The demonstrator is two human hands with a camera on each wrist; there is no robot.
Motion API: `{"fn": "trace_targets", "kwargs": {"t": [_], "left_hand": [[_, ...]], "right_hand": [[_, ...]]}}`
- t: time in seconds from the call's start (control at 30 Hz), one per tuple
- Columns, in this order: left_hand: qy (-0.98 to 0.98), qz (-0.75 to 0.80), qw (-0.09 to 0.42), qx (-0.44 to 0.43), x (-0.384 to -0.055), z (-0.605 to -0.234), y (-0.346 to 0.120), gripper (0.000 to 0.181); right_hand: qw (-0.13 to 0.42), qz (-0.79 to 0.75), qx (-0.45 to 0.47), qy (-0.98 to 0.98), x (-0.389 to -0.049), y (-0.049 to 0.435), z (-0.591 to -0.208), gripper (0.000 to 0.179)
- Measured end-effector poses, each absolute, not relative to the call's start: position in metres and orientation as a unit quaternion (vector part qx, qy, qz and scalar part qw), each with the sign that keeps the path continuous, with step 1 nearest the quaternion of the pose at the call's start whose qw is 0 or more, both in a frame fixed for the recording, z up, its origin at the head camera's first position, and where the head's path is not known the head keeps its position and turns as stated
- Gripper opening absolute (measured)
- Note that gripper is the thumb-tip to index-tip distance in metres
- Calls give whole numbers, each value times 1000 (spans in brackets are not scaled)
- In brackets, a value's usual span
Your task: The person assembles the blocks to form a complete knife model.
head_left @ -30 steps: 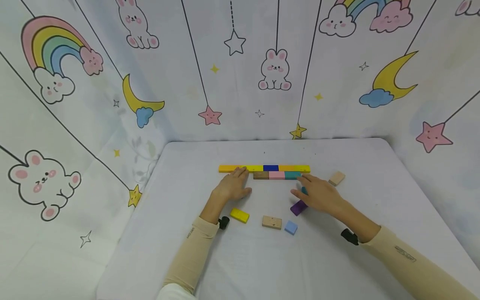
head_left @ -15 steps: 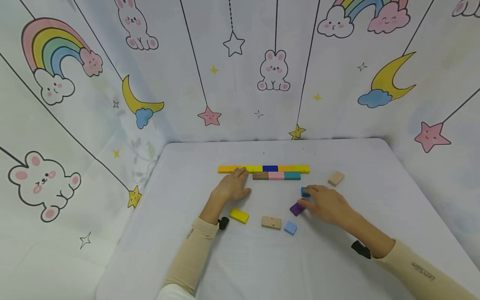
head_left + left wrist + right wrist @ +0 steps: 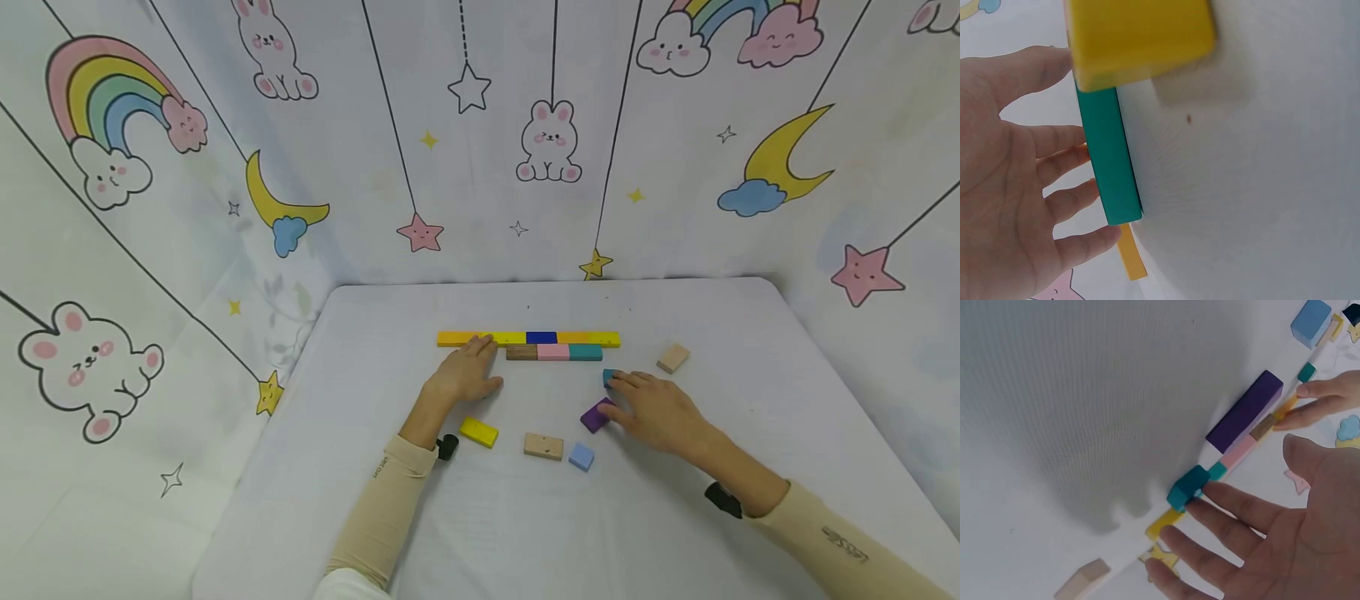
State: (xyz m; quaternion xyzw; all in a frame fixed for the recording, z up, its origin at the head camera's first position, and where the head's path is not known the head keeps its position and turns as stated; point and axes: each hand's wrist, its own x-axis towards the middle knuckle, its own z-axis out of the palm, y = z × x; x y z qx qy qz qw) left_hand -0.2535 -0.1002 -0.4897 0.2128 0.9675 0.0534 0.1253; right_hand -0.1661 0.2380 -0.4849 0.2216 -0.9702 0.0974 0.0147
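Observation:
My left hand (image 3: 467, 371) lies with fairly straight fingers at the left part of a long row of yellow, orange and dark blue blocks (image 3: 542, 337). In the left wrist view a green block (image 3: 1107, 156) stands in front of those fingers; from the head it is hidden under the hand. Beside the long row sits a shorter one of brown, pink (image 3: 553, 352) and teal blocks. My right hand (image 3: 660, 412) has its fingers extended, fingertips at a small blue-teal block (image 3: 1189, 487). Its thumb is near a purple block (image 3: 596, 415) and apart from the fingers.
Nearer the front lie a yellow block (image 3: 478, 432), a plain wooden block (image 3: 543, 446) and a light blue block (image 3: 581, 456). Another plain wooden block (image 3: 673, 357) is at the right. A white cloth (image 3: 510, 533) covers the table, with a patterned curtain behind.
My right hand has drawn back from the end of the short row toward the right front, then nudged the blue-teal block slightly away. The left hand has stayed in place.

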Motion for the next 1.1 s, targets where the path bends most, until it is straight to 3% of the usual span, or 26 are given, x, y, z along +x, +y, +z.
{"fn": "trace_targets", "kwargs": {"t": [1.1], "left_hand": [[967,57,125,213,-254,-489,-101,75]], "right_hand": [[-10,87,218,-972,-200,246,-491,66]]}}
